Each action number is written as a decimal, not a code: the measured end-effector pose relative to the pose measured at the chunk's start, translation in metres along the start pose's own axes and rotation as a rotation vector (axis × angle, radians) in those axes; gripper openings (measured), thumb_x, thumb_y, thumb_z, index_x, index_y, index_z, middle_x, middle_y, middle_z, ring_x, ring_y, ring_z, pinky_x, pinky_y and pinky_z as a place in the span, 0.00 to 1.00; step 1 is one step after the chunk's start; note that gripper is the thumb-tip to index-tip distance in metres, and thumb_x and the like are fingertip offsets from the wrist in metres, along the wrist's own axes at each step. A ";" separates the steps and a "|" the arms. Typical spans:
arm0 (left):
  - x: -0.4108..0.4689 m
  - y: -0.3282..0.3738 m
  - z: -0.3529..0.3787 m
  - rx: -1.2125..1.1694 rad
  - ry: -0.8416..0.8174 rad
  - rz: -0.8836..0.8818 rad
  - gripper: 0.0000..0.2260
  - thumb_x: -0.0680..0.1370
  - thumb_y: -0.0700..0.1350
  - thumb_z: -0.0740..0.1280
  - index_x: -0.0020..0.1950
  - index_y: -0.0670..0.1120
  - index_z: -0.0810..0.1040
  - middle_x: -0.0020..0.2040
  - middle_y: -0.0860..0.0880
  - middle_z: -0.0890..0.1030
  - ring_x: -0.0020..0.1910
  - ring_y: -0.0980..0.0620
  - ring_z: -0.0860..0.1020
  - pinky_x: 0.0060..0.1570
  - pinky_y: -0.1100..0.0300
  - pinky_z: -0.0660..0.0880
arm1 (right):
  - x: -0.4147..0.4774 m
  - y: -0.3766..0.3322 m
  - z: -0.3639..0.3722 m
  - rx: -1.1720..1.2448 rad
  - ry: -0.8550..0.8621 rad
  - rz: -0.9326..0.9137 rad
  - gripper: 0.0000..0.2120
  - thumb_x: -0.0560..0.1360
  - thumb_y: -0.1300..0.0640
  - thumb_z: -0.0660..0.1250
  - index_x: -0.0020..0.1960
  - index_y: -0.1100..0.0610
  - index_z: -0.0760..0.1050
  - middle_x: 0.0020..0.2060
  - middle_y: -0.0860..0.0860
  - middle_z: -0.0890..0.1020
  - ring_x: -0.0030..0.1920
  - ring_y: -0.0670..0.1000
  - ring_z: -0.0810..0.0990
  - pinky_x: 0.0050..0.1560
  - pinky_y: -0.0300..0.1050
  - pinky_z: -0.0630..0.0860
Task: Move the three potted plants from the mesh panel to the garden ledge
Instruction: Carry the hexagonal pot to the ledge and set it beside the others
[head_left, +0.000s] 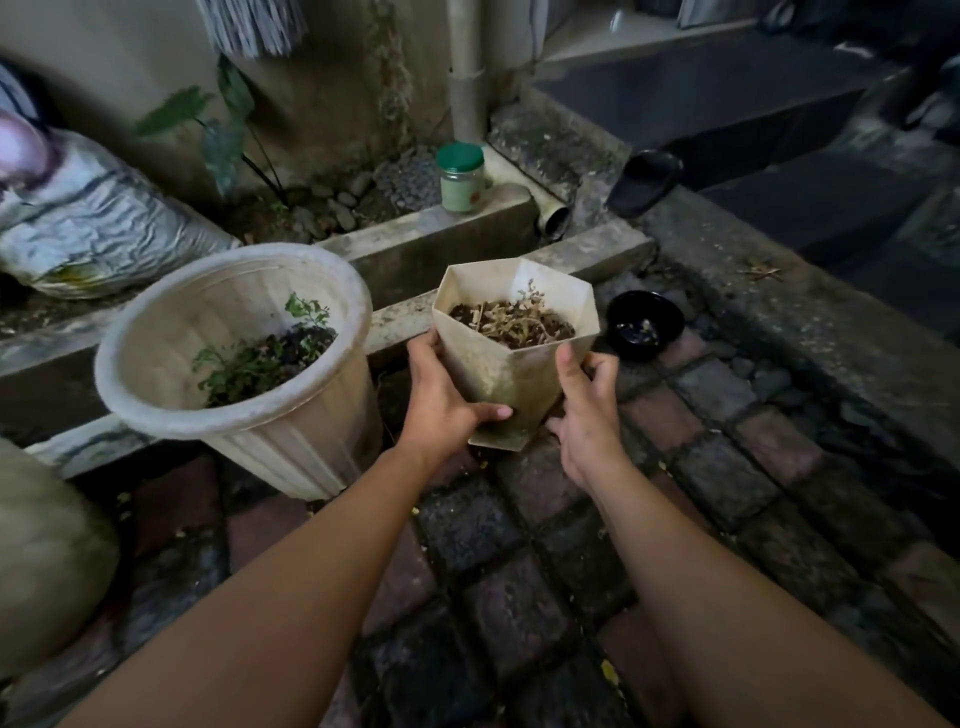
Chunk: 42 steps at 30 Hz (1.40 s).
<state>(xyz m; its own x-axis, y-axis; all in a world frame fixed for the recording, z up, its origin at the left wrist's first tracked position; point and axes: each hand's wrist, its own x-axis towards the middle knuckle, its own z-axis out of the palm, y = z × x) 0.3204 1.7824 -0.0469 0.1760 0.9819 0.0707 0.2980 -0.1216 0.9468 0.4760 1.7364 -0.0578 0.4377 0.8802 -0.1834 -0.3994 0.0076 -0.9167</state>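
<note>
Now, from the head view: cream faceted hexagonal plastic pot (511, 358) of dry brown stems, gripped on both flanks, left hand (447, 400) wrapped round the lower left side, right hand (584, 410) closed on the lower right. Held upright, long axis vertical, over the mossy brick paving (519, 571), apparently clear of it. Grey concrete garden ledge (405, 312) just beyond and slightly left, so probably a short push forward, both hands about equally near. Large round ribbed white pot (234, 358) with green sprigs just left, tilted by the ledge. No mesh panel visible. Third pot unidentified. Pot base partly hidden by fingers; dim light blurring far corners.
</note>
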 end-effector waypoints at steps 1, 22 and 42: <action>0.001 0.000 0.001 0.016 0.004 0.005 0.53 0.61 0.35 0.86 0.76 0.40 0.55 0.76 0.42 0.65 0.78 0.45 0.66 0.78 0.44 0.68 | 0.001 -0.004 0.002 -0.032 0.006 -0.008 0.30 0.63 0.33 0.76 0.56 0.46 0.68 0.60 0.49 0.84 0.61 0.52 0.84 0.56 0.59 0.83; 0.032 0.003 -0.014 -0.008 -0.065 0.014 0.54 0.62 0.21 0.78 0.77 0.46 0.53 0.71 0.45 0.71 0.65 0.51 0.74 0.41 0.80 0.75 | 0.007 0.006 0.009 0.053 0.053 -0.130 0.19 0.71 0.55 0.69 0.59 0.41 0.73 0.62 0.53 0.83 0.53 0.48 0.81 0.44 0.44 0.78; 0.042 -0.002 -0.014 0.008 0.054 0.060 0.34 0.67 0.32 0.81 0.48 0.55 0.58 0.59 0.44 0.67 0.61 0.47 0.69 0.68 0.39 0.72 | 0.071 -0.027 0.025 -0.092 -0.108 -0.077 0.29 0.74 0.58 0.63 0.74 0.47 0.71 0.63 0.53 0.84 0.62 0.53 0.83 0.63 0.60 0.78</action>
<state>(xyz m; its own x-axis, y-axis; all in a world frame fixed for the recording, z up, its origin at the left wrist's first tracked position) 0.3139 1.8254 -0.0419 0.1427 0.9791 0.1447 0.2957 -0.1817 0.9378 0.4980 1.8110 -0.0369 0.3734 0.9245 -0.0765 -0.2902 0.0381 -0.9562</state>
